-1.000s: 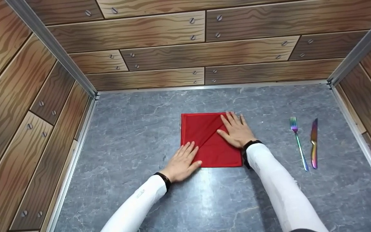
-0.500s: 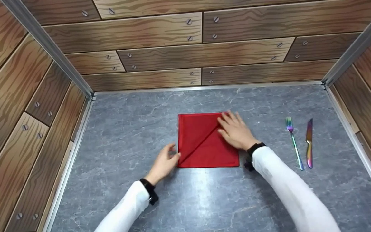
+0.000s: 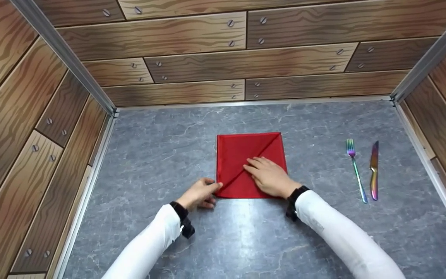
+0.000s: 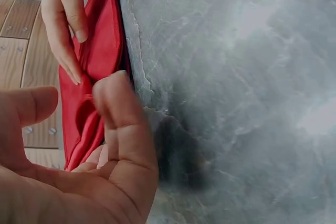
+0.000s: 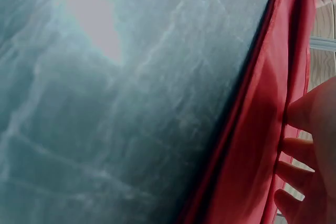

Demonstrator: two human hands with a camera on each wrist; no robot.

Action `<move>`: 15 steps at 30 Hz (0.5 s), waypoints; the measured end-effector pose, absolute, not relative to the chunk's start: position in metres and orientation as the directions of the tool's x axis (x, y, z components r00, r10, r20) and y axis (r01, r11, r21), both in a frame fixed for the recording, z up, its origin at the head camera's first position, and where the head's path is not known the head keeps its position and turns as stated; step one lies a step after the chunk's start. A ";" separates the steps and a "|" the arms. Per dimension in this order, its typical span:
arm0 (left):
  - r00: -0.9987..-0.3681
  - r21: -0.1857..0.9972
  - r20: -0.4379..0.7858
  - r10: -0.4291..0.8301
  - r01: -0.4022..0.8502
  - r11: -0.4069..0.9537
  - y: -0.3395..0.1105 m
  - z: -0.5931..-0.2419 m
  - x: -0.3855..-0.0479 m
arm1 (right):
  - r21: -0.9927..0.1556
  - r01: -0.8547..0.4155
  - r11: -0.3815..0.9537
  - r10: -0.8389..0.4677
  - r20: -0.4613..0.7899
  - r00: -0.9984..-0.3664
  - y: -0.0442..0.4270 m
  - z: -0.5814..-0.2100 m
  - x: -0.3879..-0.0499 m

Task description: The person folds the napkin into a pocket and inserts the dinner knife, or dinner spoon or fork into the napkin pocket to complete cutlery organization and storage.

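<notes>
A red cloth (image 3: pixel 232 151), folded into a rough square with a diagonal fold line across its top, lies on the grey surface. My left hand (image 3: pixel 199 193) is at its near left corner, fingers bent around the edge; in the left wrist view the cloth (image 4: pixel 100 40) is creased beside the curled finger of that hand (image 4: pixel 126 145). Flat on the middle of the cloth, my right hand (image 3: pixel 271 178) rests with extended fingers across the diagonal. From the right wrist, the fingers of the right hand (image 5: pixel 315 161) touch the red cloth (image 5: pixel 257 129).
To the right of the cloth lie an iridescent fork (image 3: pixel 356 170) and, beside it, a knife (image 3: pixel 374 170). Wood-patterned walls (image 3: pixel 199 69) with metal edging stand at the back and both sides of the grey surface (image 3: pixel 161 143).
My left hand left the cloth's lower left part and came to its near left corner. The right hand has slid from the far right corner down along the diagonal to the middle.
</notes>
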State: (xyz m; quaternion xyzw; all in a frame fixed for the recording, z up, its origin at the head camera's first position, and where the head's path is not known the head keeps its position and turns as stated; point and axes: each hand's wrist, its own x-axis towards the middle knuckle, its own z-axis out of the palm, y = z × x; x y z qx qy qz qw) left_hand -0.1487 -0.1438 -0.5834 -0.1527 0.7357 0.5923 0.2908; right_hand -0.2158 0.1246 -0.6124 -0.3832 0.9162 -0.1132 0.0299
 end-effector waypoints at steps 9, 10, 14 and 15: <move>-0.789 0.759 -0.605 0.108 -0.531 0.378 -0.132 -0.580 -0.156 | -0.238 -0.656 0.717 -0.676 -0.007 -0.737 0.121 -0.618 -0.220; -0.792 0.765 -0.600 0.109 -0.528 0.370 -0.131 -0.580 -0.156 | -0.231 -0.657 0.717 -0.677 -0.006 -0.736 0.121 -0.619 -0.220; -0.796 0.786 -0.593 0.122 -0.538 0.306 -0.127 -0.584 -0.155 | -0.202 -0.663 0.720 -0.678 -0.006 -0.735 0.122 -0.621 -0.219; -0.792 0.787 -0.597 0.126 -0.549 0.283 -0.126 -0.586 -0.155 | -0.199 -0.666 0.719 -0.680 -0.003 -0.734 0.123 -0.621 -0.218</move>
